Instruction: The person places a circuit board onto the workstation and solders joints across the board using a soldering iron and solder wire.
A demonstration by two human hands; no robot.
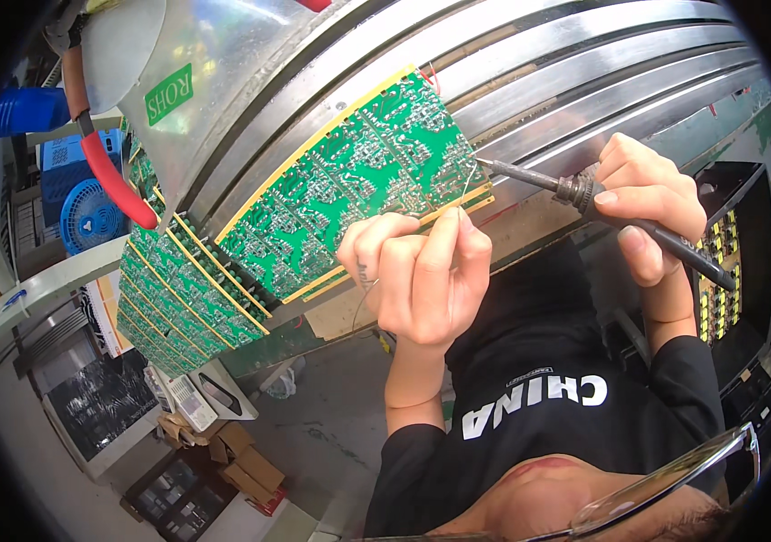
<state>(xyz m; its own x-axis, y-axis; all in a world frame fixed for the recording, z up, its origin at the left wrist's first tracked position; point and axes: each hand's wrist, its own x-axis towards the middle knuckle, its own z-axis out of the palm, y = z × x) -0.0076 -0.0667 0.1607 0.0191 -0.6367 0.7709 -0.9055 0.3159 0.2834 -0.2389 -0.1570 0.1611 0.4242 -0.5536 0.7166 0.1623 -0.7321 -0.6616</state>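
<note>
A green circuit board panel (349,176) with yellow edge strips lies solder side up on the metal rails. My left hand (426,275) is closed at the panel's near edge, pinching a thin solder wire (468,185) between thumb and forefinger. The wire's loose tail curls out below the hand. In my right hand (652,194) is a black-handled soldering iron (575,191), pointing left. Its tip is at the panel's right end, close to the wire's end; whether they touch is too small to tell.
More green panels (187,303) stand stacked at the left end of the rails (548,117). Red-handled pliers (105,163) and a clear plastic sheet (205,72) hang at the upper left. A blue fan (92,217) stands beyond. A black bin with yellow parts (720,271) is at the right.
</note>
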